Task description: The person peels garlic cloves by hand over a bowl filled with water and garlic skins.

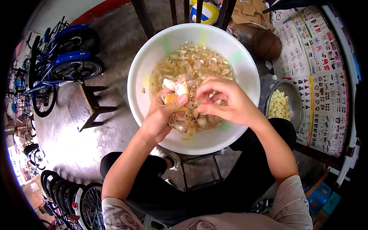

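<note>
A wide white basin (140,61) stands in front of me, with water, loose garlic skins (209,61) and garlic pieces in it. Over the basin, my left hand (163,111) is closed around partly peeled garlic (181,89), its thumb pressed against a pale clove. Just to the right hovers my right hand (226,99), fingers curled and thumb tip apart from them. I see nothing held between those fingertips, though the palm side is partly hidden. Peeled garlic cloves (280,105) fill part of a metal bowl (296,103) beside my right knee.
A small wooden stool (82,105) stands left of the basin, near parked bicycles (73,57). Dark upright bars (174,13), a volleyball (205,13) and a basketball (266,45) are beyond the basin. A table covered with printed sheets (326,88) is on the right.
</note>
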{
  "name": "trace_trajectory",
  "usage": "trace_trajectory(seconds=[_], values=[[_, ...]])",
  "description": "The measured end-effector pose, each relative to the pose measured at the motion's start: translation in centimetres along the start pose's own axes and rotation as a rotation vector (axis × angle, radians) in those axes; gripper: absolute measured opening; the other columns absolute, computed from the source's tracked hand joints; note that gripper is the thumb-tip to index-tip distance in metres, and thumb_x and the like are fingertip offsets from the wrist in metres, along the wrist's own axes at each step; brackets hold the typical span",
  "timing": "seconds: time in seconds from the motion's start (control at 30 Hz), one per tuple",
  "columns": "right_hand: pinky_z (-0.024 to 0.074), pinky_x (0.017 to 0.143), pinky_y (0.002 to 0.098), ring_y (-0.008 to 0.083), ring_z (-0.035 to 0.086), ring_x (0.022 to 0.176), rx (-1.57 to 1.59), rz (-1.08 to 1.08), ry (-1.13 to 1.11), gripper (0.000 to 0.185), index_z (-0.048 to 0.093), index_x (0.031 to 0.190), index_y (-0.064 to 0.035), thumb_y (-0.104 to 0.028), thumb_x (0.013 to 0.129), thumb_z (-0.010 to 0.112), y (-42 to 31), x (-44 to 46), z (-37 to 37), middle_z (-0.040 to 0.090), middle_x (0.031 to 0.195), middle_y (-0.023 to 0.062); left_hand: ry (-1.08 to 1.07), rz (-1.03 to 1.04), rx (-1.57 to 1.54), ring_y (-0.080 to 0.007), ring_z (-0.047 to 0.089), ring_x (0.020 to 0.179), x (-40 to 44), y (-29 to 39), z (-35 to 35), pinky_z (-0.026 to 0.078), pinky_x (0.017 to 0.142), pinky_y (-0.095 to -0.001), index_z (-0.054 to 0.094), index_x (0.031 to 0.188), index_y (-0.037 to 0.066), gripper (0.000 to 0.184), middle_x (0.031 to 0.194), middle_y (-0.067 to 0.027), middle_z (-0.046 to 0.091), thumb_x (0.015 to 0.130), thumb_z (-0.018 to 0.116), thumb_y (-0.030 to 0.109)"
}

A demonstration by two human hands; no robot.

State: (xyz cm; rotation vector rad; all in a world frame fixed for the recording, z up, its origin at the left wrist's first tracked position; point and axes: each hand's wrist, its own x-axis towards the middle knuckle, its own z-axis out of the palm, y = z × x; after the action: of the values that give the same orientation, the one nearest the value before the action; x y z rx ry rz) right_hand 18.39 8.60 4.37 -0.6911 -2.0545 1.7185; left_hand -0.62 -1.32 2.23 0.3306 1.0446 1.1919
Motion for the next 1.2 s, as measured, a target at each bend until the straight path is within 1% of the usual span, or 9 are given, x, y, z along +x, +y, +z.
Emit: trace_trajectory(seconds=[0.13,0.27,0.47,0.53,0.6,0.63,0.9,1.13,1.2], values=[[0.0525,0.073,0.0231,0.0106,0.064,0.083,0.007,0.077,0.162,0.022,0.064,0.098,0.0,0.0,0.08,0.076,-0.1,0.2,1.9,0.063,0.097,0.0036,-0.012,0.003,-0.032,-0.0087,0.058,0.083,-0.2,0.2,0.7,0.047,0.067,-0.0219,0.055,0.123,0.005,0.032,0.103,-0.0058,0.063,0.095,0.064,0.016],[0.0525,0.061,0.0237,0.0123,0.067,0.073,-0.109,-0.073,0.267,0.019,0.066,0.096,0.0004,-0.003,0.08,0.077,1.1,0.2,2.7,0.065,0.085,0.0034,-0.015,-0.031,-0.062,-0.0098,0.06,0.085,0.0,0.1,0.7,0.048,0.066,-0.0221,0.057,0.12,0.005,0.027,0.101,-0.0062,0.065,0.097,0.061,0.017],[0.0523,0.062,0.0244,0.0116,0.063,0.072,0.134,0.023,0.294,0.008,0.063,0.093,0.0036,-0.002,0.089,0.067,1.0,0.1,2.8,0.062,0.088,0.0052,-0.024,-0.015,-0.093,-0.0097,0.06,0.085,0.2,0.0,0.2,0.05,0.066,-0.0223,0.057,0.12,0.004,0.026,0.101,-0.0055,0.064,0.099,0.059,0.019],[0.051,0.062,0.0251,0.0107,0.059,0.068,0.226,0.118,0.238,0.009,0.06,0.1,0.0024,-0.006,0.096,0.058,0.6,0.0,2.5,0.059,0.087,0.0049,-0.018,0.002,-0.054,-0.0095,0.059,0.086,0.2,0.0,0.2,0.05,0.066,-0.0226,0.057,0.12,0.004,0.027,0.101,-0.005,0.064,0.098,0.06,0.02],[0.0501,0.061,0.0252,0.0102,0.057,0.067,0.243,0.156,0.193,0.011,0.057,0.102,0.0013,-0.008,0.098,0.055,0.9,-0.2,2.3,0.058,0.086,0.0046,-0.033,0.019,0.018,-0.0151,0.06,0.103,0.1,0.2,0.3,0.054,0.084,-0.032,0.056,0.127,0.002,0.037,0.112,-0.0085,0.063,0.096,0.065,0.019],[0.0492,0.061,0.0253,0.0098,0.055,0.066,0.259,0.193,0.149,0.012,0.054,0.104,0.0001,-0.011,0.1,0.052,1.0,-0.3,2.3,0.057,0.085,0.0042,-0.032,0.018,0.018,-0.0151,0.06,0.103,0.1,0.2,0.4,0.054,0.084,-0.032,0.056,0.127,0.002,0.037,0.112,-0.0085,0.063,0.096,0.065,0.019],[0.0478,0.06,0.025,0.0094,0.057,0.067,0.367,0.247,0.127,0.011,0.05,0.101,-0.0018,-0.013,0.101,0.051,1.2,-0.5,2.4,0.056,0.081,0.0043,0.065,0.138,0.357,-0.008,0.059,0.089,-0.3,0.3,0.9,0.05,0.068,-0.0222,0.059,0.131,0.008,0.042,0.111,-0.0039,0.065,0.093,0.07,0.022],[0.0494,0.06,0.0232,0.0088,0.061,0.069,0.53,0.255,0.215,0.017,0.059,0.104,0.0026,-0.012,0.096,0.061,0.4,0.1,2.3,0.062,0.082,0.005,0.099,0.146,0.291,-0.0059,0.058,0.079,0.2,-0.3,0.6,0.047,0.062,-0.0198,0.06,0.128,0.007,0.038,0.101,-0.0011,0.067,0.094,0.068,0.021],[0.0501,0.06,0.0228,0.0088,0.063,0.069,0.398,0.256,0.205,0.017,0.061,0.102,0.0032,-0.011,0.094,0.065,0.6,0.0,2.2,0.064,0.081,0.0051,0.132,0.233,0.235,-0.0046,0.055,0.07,0.4,-0.6,0.8,0.045,0.057,-0.0191,0.06,0.128,0.006,0.038,0.095,0.0001,0.067,0.094,0.068,0.021]])
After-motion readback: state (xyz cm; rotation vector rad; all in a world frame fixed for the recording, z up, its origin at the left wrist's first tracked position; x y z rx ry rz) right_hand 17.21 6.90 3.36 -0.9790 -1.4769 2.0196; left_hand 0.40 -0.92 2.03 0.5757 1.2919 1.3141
